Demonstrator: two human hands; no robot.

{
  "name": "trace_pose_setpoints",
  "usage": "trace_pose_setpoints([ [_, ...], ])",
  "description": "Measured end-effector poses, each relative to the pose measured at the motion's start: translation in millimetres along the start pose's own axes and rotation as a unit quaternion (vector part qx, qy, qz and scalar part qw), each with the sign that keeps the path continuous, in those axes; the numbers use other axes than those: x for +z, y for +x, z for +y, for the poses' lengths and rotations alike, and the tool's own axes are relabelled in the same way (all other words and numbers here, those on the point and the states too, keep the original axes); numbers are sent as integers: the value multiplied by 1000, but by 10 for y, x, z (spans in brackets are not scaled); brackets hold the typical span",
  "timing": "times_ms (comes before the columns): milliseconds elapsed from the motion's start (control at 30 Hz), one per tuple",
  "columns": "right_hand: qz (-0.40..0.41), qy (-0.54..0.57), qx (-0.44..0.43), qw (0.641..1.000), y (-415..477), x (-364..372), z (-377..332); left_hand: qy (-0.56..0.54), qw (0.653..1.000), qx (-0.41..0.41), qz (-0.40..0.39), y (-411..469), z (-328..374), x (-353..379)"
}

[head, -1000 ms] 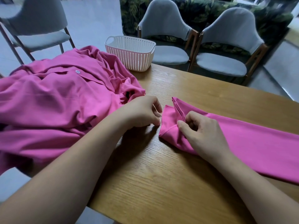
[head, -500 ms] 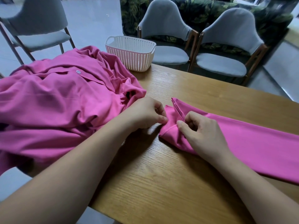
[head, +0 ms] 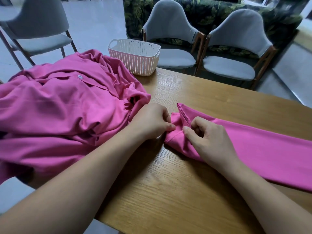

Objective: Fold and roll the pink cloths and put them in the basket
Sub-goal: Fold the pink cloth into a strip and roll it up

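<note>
A pink cloth folded into a long strip [head: 263,152] lies across the wooden table [head: 168,191], running off to the right. My left hand [head: 152,121] pinches the strip's left end with thumb and fingers. My right hand [head: 208,139] rests on the same end with curled fingers gripping a raised fold. A large heap of pink cloths [head: 55,112] covers the table's left side. The white slotted basket [head: 135,56] stands at the far edge of the table; nothing shows above its rim.
Two grey chairs [head: 170,41] [head: 236,49] stand beyond the table's far edge and a third chair [head: 33,29] is at the far left. Bare wood lies between my arms and behind the strip.
My left hand has moved right from beside the strip and now pinches its end. My right hand stays on the fold with little movement.
</note>
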State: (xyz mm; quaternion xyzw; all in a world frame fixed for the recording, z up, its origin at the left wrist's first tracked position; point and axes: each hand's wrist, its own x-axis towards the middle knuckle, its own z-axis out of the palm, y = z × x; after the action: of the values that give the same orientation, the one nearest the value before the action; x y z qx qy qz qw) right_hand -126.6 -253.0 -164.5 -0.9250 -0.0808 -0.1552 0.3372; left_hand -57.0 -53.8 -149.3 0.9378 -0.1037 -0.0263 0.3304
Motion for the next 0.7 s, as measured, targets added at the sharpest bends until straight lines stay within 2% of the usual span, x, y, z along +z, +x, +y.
trace_pose_setpoints([
  [367,-2,4,10,1000,20,7,-5,-44,998,30,40,-45,19,-15],
  [700,0,0,12,1000,17,8,4,-35,998,32,33,-33,9,-14],
])
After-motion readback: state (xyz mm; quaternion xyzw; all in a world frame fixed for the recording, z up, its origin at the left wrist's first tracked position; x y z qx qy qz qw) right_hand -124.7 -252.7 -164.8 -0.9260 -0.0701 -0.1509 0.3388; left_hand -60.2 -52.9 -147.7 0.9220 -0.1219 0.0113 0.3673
